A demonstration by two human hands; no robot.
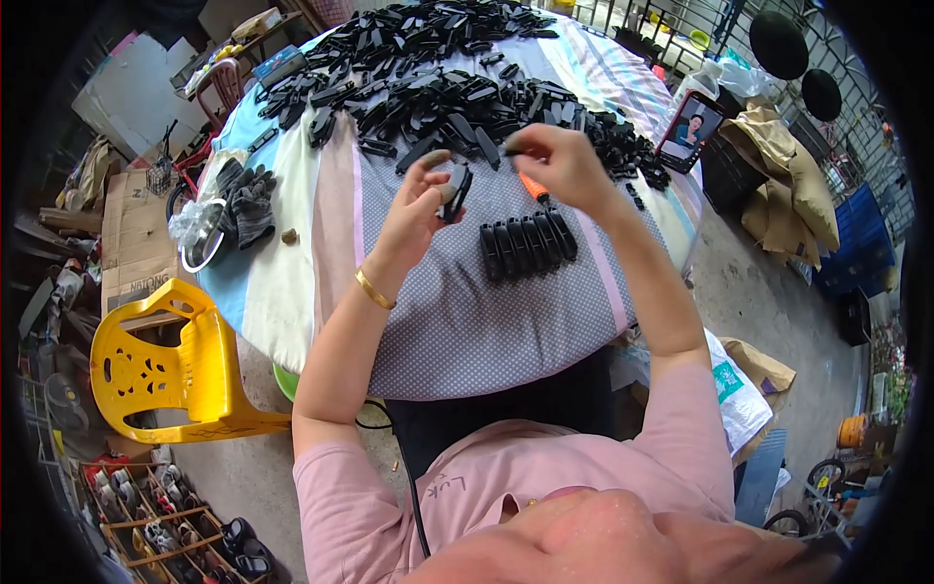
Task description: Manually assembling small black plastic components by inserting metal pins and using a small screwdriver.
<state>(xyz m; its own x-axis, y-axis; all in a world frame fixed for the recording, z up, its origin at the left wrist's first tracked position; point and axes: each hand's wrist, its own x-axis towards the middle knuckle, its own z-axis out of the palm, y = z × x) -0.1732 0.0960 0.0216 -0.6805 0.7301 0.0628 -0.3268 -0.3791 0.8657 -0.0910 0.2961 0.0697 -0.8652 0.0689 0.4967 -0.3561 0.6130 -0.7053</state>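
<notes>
A: Nearest the camera?
B: Pink shirt (506, 487), soft and creased, then bare forearms reaching up to a round table (467, 331) under a dotted grey cloth with pale blue, white and pink stripes.

A: Left hand?
B: Left hand (413, 209), gold bangle (374, 289) at the wrist, fingers curled round a black part (456, 191), flat and narrow, held upright just above the cloth. Gloved thumb tip on top of it.

A: Right hand?
B: Right hand (559, 161), pinched shut on an orange-handled tool (532, 187), handle angled down toward the part, tip nearly touching it. Couldn't make out the tip itself.

A: On the cloth under the hands?
B: Row (527, 245) of five or so black parts, matte plastic, laid side by side, touching, just below the right hand.

A: Further out?
B: Heap (438, 68) of the same black parts, glossy and jumbled, spread across the far half of the table. Dark gloves (248, 200) and a metal bowl (199, 238) with clear plastic at the left edge. Phone (689, 131) propped at the right edge, screen lit.

A: And the room?
B: Bare concrete floor (778, 292). Yellow plastic chair (170, 365), pierced back, left of the table. Shoe rack (156, 526) lower left, cardboard (131, 229) behind it. Brown sacks (793, 180) right, metal grille (662, 24) beyond.
</notes>
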